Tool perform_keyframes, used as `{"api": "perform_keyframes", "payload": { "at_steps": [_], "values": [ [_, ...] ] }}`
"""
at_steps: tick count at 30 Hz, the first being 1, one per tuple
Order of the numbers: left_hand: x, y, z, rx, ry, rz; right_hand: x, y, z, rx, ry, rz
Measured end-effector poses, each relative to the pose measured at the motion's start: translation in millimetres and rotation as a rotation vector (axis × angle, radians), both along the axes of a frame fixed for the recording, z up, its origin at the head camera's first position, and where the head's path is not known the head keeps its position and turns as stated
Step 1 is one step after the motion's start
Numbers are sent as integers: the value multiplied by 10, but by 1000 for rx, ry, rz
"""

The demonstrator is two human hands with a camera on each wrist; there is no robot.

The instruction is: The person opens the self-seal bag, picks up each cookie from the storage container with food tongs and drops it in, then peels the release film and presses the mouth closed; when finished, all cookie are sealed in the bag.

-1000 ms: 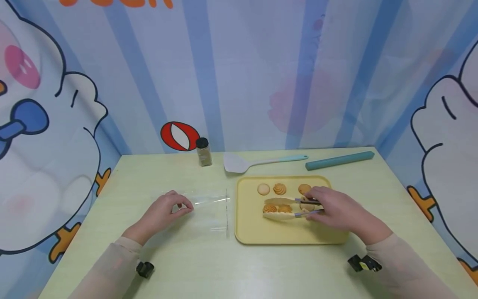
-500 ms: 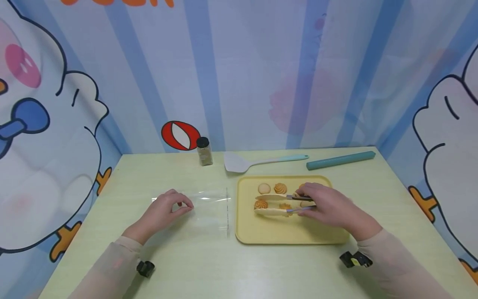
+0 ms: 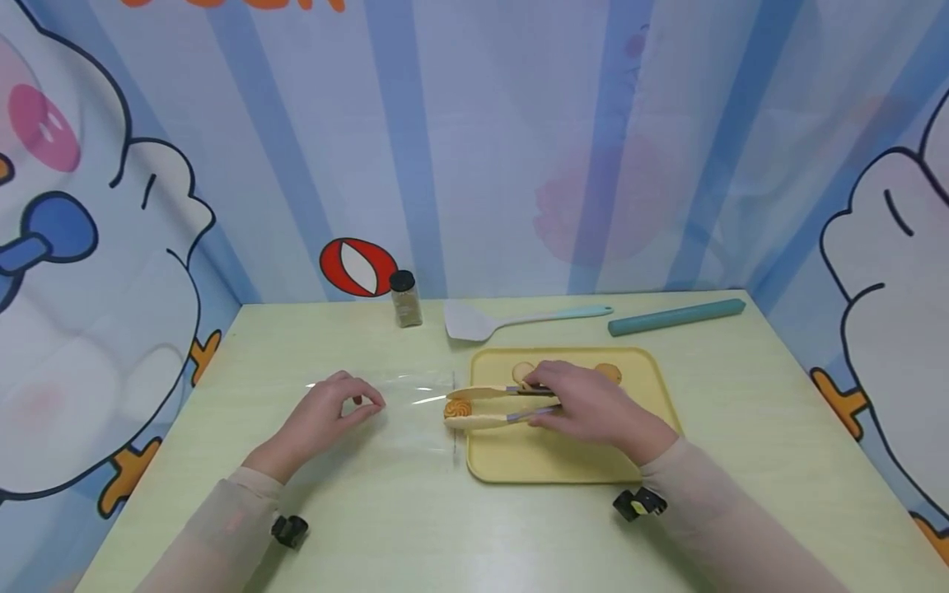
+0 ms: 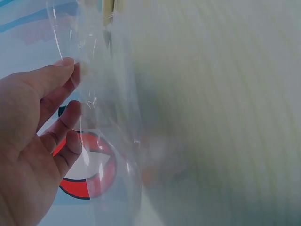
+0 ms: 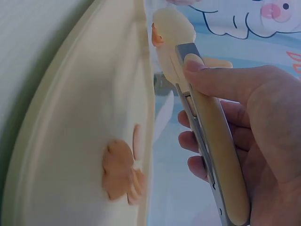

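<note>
My left hand (image 3: pixel 322 422) pinches the edge of a clear plastic bag (image 3: pixel 415 428) between thumb and forefinger, left of the yellow tray (image 3: pixel 549 465). In the left wrist view the bag's film (image 4: pixel 101 94) stands up at the fingertips. My right hand (image 3: pixel 596 408) grips a pair of food tongs (image 3: pixel 482 422) with cream-coloured ends. Between those ends is a brown swirled cookie (image 3: pixel 458 408), over the bag's right edge. The right wrist view shows a flower-shaped cookie (image 5: pixel 117 169) on the tray. My right hand hides part of the cookie rows.
A pale round cookie (image 3: pixel 522 372) and a browner one (image 3: pixel 608 373) lie on the tray's far side. Behind it are a spatula (image 3: pixel 470 323) and a teal rod (image 3: pixel 676 316). A black-capped jar (image 3: pixel 406 301) stands at the table's back edge.
My right hand has moved left with the tongs, carrying the swirled cookie from the tray to the bag's right edge. The left hand has stayed in place.
</note>
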State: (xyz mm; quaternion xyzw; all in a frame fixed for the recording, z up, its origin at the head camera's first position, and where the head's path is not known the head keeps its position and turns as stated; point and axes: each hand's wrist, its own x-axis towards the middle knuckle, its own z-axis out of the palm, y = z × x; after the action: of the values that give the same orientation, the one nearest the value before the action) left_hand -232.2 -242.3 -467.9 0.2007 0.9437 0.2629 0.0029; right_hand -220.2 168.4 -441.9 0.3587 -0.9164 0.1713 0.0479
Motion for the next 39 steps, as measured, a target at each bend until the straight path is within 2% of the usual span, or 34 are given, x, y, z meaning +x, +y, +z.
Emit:
{"api": "perform_keyframes", "payload": {
  "at_steps": [6, 17, 23, 31, 39],
  "values": [
    [11, 39, 59, 9, -6, 8, -108, -287, -97, -19, -21, 67],
    [-3, 64, 63, 31, 61, -18, -234, -765, -151, -5, 3, 115],
    [4, 64, 56, 40, 42, -12, -263, -953, -181, 5, -8, 141],
    [13, 45, 28, 17, 14, 13, -259, -1045, -195, 28, -71, 127],
    [43, -12, 39, 30, 31, 13, -233, -916, -166, 12, -96, 85]
  ]
}}
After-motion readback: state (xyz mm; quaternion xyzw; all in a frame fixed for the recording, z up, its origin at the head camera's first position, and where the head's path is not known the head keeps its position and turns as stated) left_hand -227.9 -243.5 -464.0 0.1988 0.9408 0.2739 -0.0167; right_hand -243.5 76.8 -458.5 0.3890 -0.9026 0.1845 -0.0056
